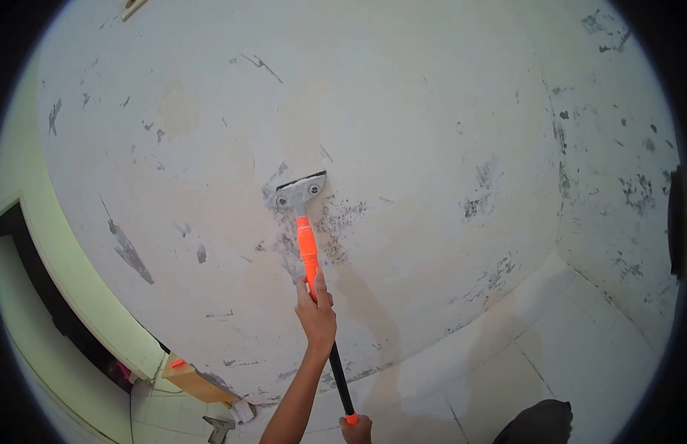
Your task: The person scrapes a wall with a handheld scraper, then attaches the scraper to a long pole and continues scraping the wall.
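The left hand (316,320) is wrapped around the orange grip (307,248) of the long scraper (300,191), and the right hand (357,429) holds the low end of its black stick (340,379). The scraper's head is at the white wall (432,111) (right by some dark, smudgy spots (343,222))

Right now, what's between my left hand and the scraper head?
The bare upper stretch of the orange grip lies between your left hand and the gray scraper head. The head camera view shows this.
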Demonstrator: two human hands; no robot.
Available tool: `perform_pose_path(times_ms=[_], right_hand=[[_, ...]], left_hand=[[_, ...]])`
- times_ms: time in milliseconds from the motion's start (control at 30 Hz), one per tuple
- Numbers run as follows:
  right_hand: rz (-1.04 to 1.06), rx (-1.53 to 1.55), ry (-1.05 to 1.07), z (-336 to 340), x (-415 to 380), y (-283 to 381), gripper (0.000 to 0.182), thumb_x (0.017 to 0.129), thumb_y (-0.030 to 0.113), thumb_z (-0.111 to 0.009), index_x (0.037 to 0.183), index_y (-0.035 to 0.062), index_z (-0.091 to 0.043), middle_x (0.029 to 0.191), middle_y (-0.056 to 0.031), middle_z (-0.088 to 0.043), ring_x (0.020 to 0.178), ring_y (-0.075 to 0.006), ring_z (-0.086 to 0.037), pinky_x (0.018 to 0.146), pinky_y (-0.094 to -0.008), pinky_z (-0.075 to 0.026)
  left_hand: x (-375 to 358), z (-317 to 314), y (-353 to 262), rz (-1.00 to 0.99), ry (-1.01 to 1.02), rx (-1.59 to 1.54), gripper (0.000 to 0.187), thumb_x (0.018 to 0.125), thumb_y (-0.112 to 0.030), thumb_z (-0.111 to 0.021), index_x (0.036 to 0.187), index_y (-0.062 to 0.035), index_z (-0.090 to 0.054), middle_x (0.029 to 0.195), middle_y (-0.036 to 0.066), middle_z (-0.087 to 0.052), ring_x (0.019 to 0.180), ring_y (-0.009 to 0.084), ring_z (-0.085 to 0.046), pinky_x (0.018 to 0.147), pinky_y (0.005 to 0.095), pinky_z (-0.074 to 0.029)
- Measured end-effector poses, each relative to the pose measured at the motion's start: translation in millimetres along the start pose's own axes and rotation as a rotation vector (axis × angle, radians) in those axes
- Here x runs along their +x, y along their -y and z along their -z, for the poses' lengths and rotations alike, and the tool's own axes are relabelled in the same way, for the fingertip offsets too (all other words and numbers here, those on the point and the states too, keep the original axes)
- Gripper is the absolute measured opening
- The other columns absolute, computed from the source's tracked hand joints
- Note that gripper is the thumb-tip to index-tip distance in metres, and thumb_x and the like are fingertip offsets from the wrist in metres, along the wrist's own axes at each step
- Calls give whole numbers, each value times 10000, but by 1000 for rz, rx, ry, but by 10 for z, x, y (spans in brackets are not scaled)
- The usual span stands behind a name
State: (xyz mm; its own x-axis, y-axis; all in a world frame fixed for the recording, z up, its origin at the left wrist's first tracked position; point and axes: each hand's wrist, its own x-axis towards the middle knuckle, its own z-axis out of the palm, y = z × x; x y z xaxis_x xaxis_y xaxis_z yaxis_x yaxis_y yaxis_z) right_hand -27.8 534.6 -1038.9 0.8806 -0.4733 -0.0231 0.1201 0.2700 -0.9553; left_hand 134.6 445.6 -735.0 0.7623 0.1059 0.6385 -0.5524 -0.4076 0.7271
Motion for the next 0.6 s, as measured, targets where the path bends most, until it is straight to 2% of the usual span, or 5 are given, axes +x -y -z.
perform_pose_path(times_ms=[100,200,300,367,600], right_hand=[[68,-133,-9,-17,75,231,367,853,235,-604,599,6,-470,522,-144,-455,515,-251,-446,527,-434,-413],[-23,-94,-51,-7,48,466,377,843,250,-606,610,-4,-455,515,-153,-420,516,-269,-420,540,-454,-402],[40,-138,-61,2,-41,171,358,835,232,-616,610,1,-461,527,-148,-425,523,-269,-424,542,-461,-398],[70,-193,-105,-33,-32,103,335,837,200,-619,597,20,-469,546,-142,-448,530,-258,-445,539,-450,-407],[-1,-74,-26,-94,54,105,293,845,218,-660,647,26,-562,581,-146,-523,563,-280,-541,569,-433,-461]], left_hand=[[143,6,-87,-3,4,-33,369,1052,-378,-465,1171,-30,-497,568,0,-449,350,66,-399,304,250,-287],[148,6,-117,29,4,-19,371,1053,-381,-460,1174,-33,-496,569,-1,-450,352,62,-401,303,247,-286],[20,6,25,22,17,-1,356,1053,-381,-458,1142,-38,-495,573,-3,-446,350,60,-391,302,246,-286],[44,6,-13,26,22,-13,356,1052,-382,-461,1134,-38,-494,573,-3,-447,351,61,-393,301,249,-288],[174,-7,-153,75,47,-43,373,1045,-395,-472,1117,-29,-488,571,-3,-447,352,61,-398,295,255,-285]])
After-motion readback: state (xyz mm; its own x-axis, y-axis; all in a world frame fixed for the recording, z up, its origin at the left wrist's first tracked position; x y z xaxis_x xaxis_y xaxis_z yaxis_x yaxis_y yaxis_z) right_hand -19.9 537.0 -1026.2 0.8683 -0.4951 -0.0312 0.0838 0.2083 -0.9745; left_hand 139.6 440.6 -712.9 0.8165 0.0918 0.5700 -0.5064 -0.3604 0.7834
